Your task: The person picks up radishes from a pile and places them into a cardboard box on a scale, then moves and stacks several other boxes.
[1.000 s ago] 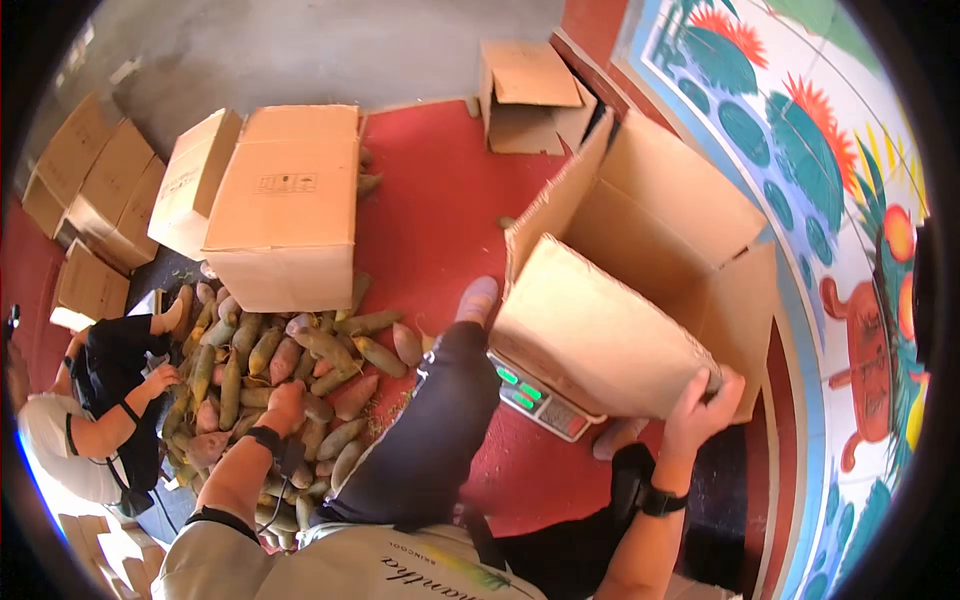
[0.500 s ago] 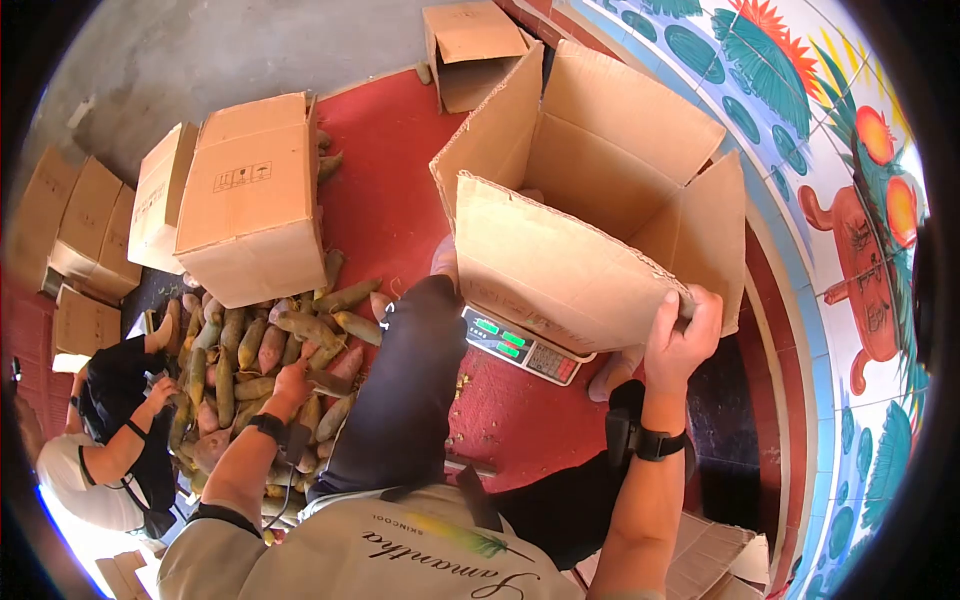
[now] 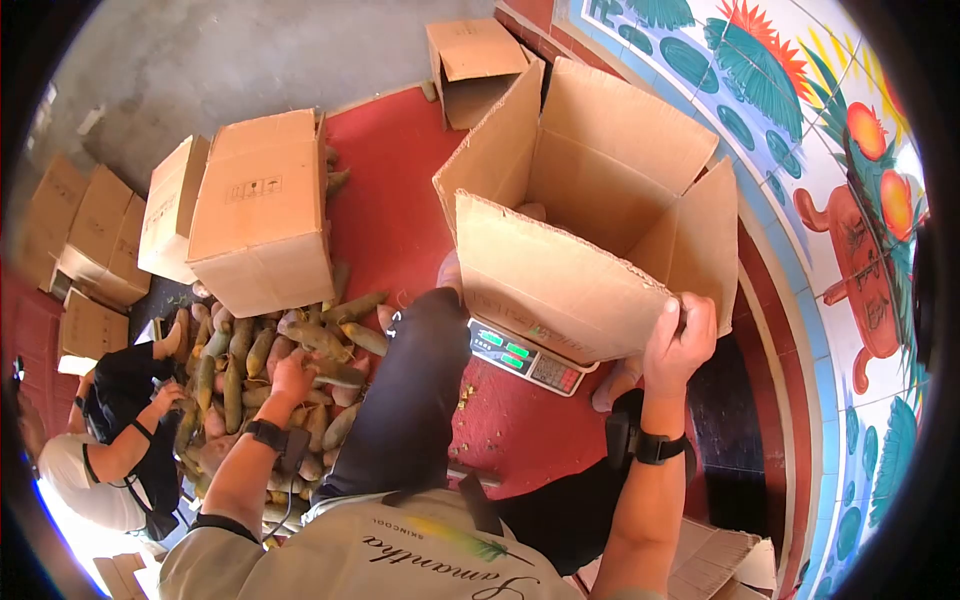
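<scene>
Pinching fingers (image 3: 667, 322) of the right hand (image 3: 682, 345) hold the near flap's corner on the large, open brown cardboard box (image 3: 565, 285), which sits over a digital scale with green-lit displays (image 3: 525, 358) on the red floor (image 3: 385, 190). Leftward, the left hand (image 3: 292, 380) reaches the heap of elongated, brownish-green and pink tubers (image 3: 232, 372); whether its fingers grip one, I cannot tell. Beyond stands a closed brown carton (image 3: 258, 205).

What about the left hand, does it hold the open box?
No, the left hand is at the pile of roots, apart from the open box.
</scene>
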A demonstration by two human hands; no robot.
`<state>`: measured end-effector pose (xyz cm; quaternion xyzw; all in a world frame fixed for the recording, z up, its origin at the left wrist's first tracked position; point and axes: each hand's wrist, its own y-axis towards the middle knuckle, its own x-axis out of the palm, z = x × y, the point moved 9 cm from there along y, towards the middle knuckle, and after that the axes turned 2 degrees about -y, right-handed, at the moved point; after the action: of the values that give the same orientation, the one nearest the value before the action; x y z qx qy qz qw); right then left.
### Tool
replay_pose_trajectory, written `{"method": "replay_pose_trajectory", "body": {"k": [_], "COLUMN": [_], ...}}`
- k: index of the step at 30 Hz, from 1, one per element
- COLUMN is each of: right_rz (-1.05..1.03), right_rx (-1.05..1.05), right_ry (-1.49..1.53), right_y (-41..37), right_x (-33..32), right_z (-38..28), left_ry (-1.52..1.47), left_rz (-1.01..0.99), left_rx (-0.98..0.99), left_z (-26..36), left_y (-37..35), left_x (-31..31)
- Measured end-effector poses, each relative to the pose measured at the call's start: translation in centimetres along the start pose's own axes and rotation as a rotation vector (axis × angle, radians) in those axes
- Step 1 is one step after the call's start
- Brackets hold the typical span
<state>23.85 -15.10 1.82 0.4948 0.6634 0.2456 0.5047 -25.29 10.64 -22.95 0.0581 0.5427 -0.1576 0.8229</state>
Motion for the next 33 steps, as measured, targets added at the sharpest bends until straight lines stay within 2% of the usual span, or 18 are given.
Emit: {"method": "replay_pose_trajectory", "body": {"k": [1,3,5,7,9,13,17,19,21,23,25,27,28,29,31,32,33], "right_rz": [0.008,0.012,0.032,0.013,0.01,0.015,0.031,0.02,0.021,0.021,0.017,0.008,0.003,0.002,0.004,0.001,-0.007], "right_rx": [-0.006,-0.003,-0.022,-0.006,-0.007,-0.033,-0.057,-0.027,-0.036,-0.044,-0.028,-0.025,-0.016,-0.016,-0.02,-0.016,-0.018], "right_ry": [0.006,-0.003,0.0,0.002,0.002,0.0,0.002,0.003,0.0,-0.005,-0.004,0.0,-0.001,-0.002,-0.01,-0.01,-0.025], "right_y": [0.0,0.0,0.0,-0.1,-0.1,-0.1,-0.1,0.0,0.0,0.0,0.0,0.0,0.0,0.1,0.1,0.1,0.1], "right_x": [-0.1,-0.1,-0.2,-0.1,-0.2,-0.3,-0.3,-0.2,-0.1,-0.1,0.0,0.1,0.1,0.0,0.0,0.0,0.1], "right_z": [-0.1,0.0,-0.1,0.0,0.1,-0.3,-0.6,-0.3,-0.3,-0.3,-0.1,-0.1,0.0,0.0,-0.2,-0.1,0.1], "left_ry": [-0.001,-0.243,-0.414,-0.487,-0.951,-1.113,-1.314,-1.369,-1.326,-1.1,-1.175,-0.961,-0.784,-0.784,-0.644,-0.597,-0.595], "left_rz": [0.012,0.157,0.316,0.34,0.454,0.544,0.291,0.197,0.153,0.231,0.098,0.03,-0.022,-0.023,0.423,0.321,0.317], "left_rx": [0.0,-0.059,-0.042,-0.055,0.003,0.142,0.39,0.439,0.469,0.581,0.575,0.6,0.525,0.525,0.868,0.771,0.767], "left_z": [0.5,1.2,4.9,4.3,8.8,17.0,25.8,29.3,33.0,36.0,38.5,40.5,40.5,40.4,40.5,39.8,38.7], "left_y": [0.5,1.4,1.5,3.3,3.4,3.8,5.2,6.2,6.3,6.2,6.4,5.6,5.3,5.2,2.4,1.8,1.7], "left_x": [-1.1,-4.8,-9.6,-11.1,-15.1,-20.6,-20.9,-19.2,-17.6,-16.7,-14.6,-13.7,-12.9,-12.4,-14.9,-15.3,-15.1]}}
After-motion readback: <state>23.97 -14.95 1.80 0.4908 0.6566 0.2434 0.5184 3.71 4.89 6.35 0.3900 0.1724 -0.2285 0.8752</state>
